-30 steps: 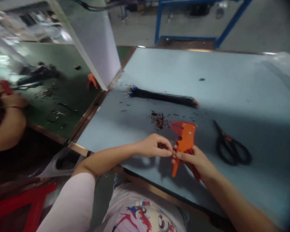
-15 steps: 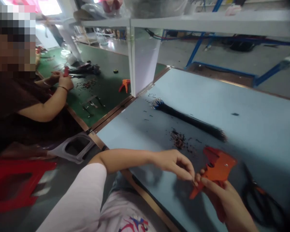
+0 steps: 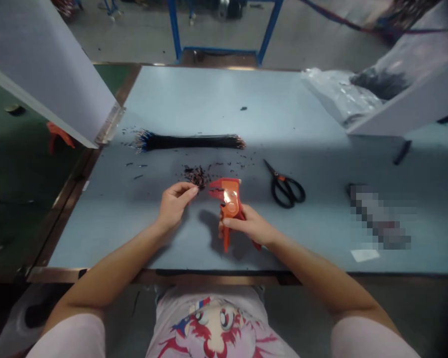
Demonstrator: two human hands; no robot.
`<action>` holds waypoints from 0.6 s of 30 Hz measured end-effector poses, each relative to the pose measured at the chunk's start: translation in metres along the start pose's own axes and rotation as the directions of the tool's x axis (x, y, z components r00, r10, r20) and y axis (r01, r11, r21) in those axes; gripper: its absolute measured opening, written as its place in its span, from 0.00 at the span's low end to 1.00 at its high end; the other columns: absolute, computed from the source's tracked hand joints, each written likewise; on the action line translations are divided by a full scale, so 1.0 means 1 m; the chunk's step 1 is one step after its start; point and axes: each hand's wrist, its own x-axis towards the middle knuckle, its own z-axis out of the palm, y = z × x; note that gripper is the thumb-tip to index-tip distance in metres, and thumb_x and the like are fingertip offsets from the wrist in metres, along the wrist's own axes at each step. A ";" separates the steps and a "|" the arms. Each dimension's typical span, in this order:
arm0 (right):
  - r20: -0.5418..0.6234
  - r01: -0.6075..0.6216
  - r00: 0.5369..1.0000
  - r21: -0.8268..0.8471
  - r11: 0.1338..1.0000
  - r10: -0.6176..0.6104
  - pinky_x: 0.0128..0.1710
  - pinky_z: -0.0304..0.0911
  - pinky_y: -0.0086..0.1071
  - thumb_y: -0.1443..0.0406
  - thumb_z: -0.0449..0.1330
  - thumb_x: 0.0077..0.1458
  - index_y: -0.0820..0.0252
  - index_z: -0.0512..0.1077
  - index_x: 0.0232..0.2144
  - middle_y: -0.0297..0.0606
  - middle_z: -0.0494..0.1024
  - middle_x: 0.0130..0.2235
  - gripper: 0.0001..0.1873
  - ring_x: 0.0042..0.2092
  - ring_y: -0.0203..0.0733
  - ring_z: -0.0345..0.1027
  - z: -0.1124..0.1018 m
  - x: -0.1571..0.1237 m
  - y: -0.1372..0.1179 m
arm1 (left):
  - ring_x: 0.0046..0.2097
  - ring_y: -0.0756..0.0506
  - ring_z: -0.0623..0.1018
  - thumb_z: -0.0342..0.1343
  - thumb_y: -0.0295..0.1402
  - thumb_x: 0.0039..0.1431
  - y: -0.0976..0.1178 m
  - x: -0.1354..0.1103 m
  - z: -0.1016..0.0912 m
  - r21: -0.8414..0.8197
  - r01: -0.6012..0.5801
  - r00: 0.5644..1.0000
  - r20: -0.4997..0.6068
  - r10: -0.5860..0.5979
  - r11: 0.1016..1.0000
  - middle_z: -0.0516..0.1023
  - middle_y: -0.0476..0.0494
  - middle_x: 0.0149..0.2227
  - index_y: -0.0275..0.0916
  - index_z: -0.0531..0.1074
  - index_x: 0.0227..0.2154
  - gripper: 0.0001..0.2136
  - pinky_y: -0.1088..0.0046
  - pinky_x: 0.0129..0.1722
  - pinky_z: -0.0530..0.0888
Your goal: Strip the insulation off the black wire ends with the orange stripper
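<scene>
My right hand (image 3: 246, 226) is closed round the handles of an orange wire stripper (image 3: 227, 201), holding it upright over the light blue table (image 3: 194, 99) with its jaws pointing left. My left hand (image 3: 173, 204) hovers just left of the jaws, fingertips pinched together near a small heap of dark stripped scraps (image 3: 196, 175); whether a thin wire is between the fingers is too small to tell. A bundle of black wires (image 3: 188, 141) lies across the table behind both hands.
Black scissors (image 3: 285, 186) lie right of the stripper. A white partition (image 3: 48, 69) stands at the left with a green bench (image 3: 18, 164) and another orange tool (image 3: 57, 135) beyond it. A plastic bag (image 3: 339, 94) and white shelf (image 3: 403, 104) sit at back right.
The view has swung back from the neighbouring bench to straight over my table. My left hand has drawn apart from the stripper handles and now sits by the jaws and scrap heap.
</scene>
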 end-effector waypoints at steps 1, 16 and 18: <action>0.029 -0.008 1.000 0.013 1.000 0.008 0.32 0.71 0.36 0.60 0.65 0.50 0.63 0.66 0.35 0.37 0.76 0.30 0.15 0.31 0.42 0.74 0.000 -0.001 0.000 | 0.24 0.54 0.66 0.63 0.38 0.42 0.000 -0.001 0.000 0.027 -0.040 0.999 0.010 0.040 0.999 0.72 0.51 0.22 0.38 0.73 0.25 0.10 0.77 0.26 0.63; 0.125 -0.024 0.992 0.061 0.998 0.016 0.31 0.72 0.38 0.60 0.65 0.50 0.63 0.66 0.35 0.37 0.75 0.29 0.15 0.30 0.42 0.74 0.003 -0.007 -0.005 | 0.24 0.54 0.65 0.61 0.37 0.45 0.004 -0.009 0.004 0.053 0.003 0.983 0.184 -0.012 0.999 0.68 0.52 0.20 0.37 0.71 0.23 0.08 0.78 0.25 0.63; 0.128 -0.017 0.992 0.060 0.998 0.009 0.30 0.72 0.38 0.59 0.65 0.51 0.64 0.67 0.35 0.37 0.74 0.29 0.15 0.29 0.42 0.74 0.004 -0.007 -0.005 | 0.23 0.54 0.65 0.61 0.38 0.45 0.007 -0.010 0.005 0.032 0.020 0.982 0.188 -0.025 0.999 0.68 0.52 0.19 0.38 0.71 0.23 0.09 0.78 0.24 0.63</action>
